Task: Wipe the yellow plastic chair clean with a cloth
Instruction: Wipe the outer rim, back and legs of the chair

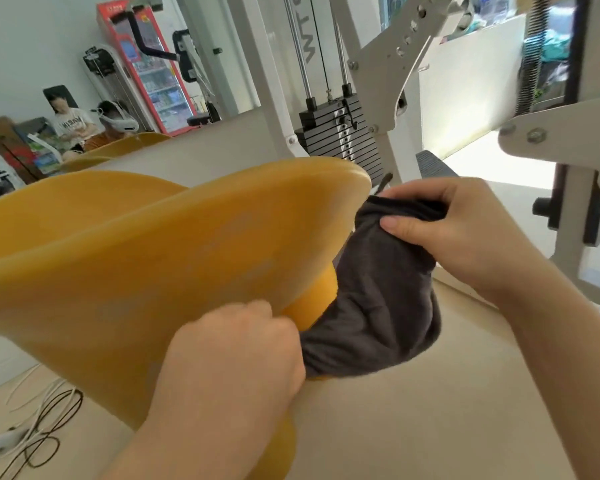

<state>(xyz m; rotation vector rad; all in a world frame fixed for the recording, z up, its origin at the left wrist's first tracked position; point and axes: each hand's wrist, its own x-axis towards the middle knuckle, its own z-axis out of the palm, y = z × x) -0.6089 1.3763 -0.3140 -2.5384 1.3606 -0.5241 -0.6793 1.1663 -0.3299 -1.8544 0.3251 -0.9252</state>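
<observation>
The yellow chair point(160, 258) fills the left and centre of the view, tilted, with its curved shell facing the camera. A white weight machine point(378, 81) stands behind it, well apart from both hands. The dark grey cloth point(378, 292) is stretched between the two grips, lying against the chair's right edge and underside. The right hand point(465, 233) pinches the cloth's upper end, fingers closed over it. The left hand point(236, 358) is clenched on the cloth's lower end, beside the chair's rim. Cables point(42, 420) lie on the floor, lower left.

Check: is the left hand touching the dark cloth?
Touching. The head view shows the left hand closed around the lower end of the dark cloth, beside the yellow chair.
</observation>
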